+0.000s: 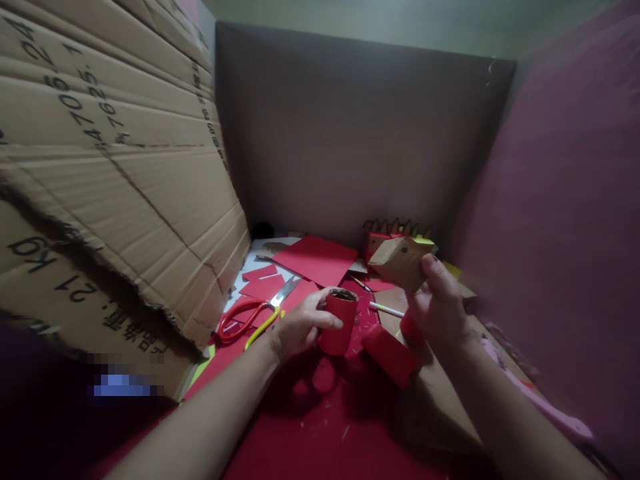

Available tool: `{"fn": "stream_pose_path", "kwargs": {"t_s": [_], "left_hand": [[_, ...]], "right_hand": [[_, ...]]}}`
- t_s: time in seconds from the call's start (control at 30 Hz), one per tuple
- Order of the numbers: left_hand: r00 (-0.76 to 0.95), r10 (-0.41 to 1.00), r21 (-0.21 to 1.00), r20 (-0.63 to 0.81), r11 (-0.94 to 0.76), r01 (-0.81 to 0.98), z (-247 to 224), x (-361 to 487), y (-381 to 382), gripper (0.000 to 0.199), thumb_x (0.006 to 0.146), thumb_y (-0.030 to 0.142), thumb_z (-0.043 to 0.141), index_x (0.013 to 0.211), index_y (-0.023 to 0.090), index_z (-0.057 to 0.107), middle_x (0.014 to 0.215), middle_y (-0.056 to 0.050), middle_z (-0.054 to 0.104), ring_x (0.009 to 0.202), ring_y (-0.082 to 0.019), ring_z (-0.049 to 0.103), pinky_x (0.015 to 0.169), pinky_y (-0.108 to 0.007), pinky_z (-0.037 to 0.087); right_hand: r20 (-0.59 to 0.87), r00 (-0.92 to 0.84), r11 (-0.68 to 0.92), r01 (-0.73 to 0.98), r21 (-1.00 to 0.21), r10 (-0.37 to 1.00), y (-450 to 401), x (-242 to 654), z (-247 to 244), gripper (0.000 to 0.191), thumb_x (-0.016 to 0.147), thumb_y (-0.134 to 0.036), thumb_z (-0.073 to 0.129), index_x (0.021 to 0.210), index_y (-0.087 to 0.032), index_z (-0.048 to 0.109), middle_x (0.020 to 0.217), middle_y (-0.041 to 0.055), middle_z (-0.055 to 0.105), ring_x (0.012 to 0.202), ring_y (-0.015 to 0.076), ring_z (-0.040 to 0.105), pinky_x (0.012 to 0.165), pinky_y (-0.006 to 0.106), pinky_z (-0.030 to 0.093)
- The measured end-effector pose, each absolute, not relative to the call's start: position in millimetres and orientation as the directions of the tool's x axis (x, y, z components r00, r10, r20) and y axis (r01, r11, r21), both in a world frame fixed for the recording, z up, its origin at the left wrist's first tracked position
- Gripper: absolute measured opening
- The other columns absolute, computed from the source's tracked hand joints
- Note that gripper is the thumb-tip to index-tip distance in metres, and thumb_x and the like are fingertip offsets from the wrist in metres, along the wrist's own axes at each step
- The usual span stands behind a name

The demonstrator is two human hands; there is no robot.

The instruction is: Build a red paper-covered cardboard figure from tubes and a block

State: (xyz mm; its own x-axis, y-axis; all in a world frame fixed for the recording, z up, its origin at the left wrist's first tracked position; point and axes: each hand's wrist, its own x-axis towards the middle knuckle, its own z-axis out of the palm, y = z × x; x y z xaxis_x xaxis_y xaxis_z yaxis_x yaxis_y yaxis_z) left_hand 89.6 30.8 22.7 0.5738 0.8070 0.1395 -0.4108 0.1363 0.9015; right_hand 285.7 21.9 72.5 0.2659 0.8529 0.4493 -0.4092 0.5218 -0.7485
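My left hand (303, 325) is wrapped round an upright red tube (340, 323), whose open top shows a brown inside. Raised at the right, my right hand (440, 300) pinches a brown cardboard piece (400, 261) with a small dark dot, thumb on its right edge. Below my right hand lie a red rolled piece (391, 355) and a smaller red piece (411, 328), partly hidden by the fingers. Scissors (265, 312) with red and yellow handles lie open just left of my left hand.
Red paper sheets (317, 260) cover the back of the red surface (325, 433). A white stick (387, 309) lies mid-right. Behind stand decorated red and yellow pieces (379, 241). Tall cardboard (125, 167) rises at left, a pink panel (555, 220) at right.
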Motion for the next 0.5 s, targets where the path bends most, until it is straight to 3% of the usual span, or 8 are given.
{"fn": "stream_pose_path", "kwargs": {"t_s": [0.23,0.37,0.5], "left_hand": [[0.621,0.772,0.938,0.139,0.098,-0.331,20,94,30,0.045,0.055,0.013,0.061,0.1,0.016,0.057,0.091,-0.007,0.062,0.082,-0.021,0.057,0.073,-0.032,0.044],[0.67,0.731,0.972,0.131,0.038,-0.231,18,93,34,0.046,0.05,0.002,0.059,0.095,0.014,0.06,0.084,-0.001,0.06,0.078,-0.016,0.052,0.071,-0.027,0.038],[0.715,0.692,0.989,0.098,0.014,-0.149,15,89,39,0.056,0.05,-0.002,0.059,0.103,0.015,0.059,0.093,-0.002,0.063,0.089,-0.019,0.053,0.082,-0.031,0.037]], "right_hand": [[0.459,0.251,0.521,-0.466,-0.715,0.853,27,289,58,0.02,0.078,-0.031,0.064,0.095,-0.022,0.059,0.083,-0.0012,0.068,0.095,0.018,0.063,0.093,0.034,0.044],[0.473,0.204,0.508,-0.483,-0.713,0.857,27,291,52,0.022,0.079,-0.031,0.063,0.099,-0.022,0.06,0.092,0.0017,0.068,0.096,0.0214,0.063,0.09,0.039,0.047],[0.484,0.171,0.5,-0.492,-0.713,0.858,28,293,47,0.021,0.081,-0.031,0.062,0.1,-0.023,0.06,0.094,0.0023,0.069,0.097,0.0215,0.063,0.09,0.039,0.047]]}}
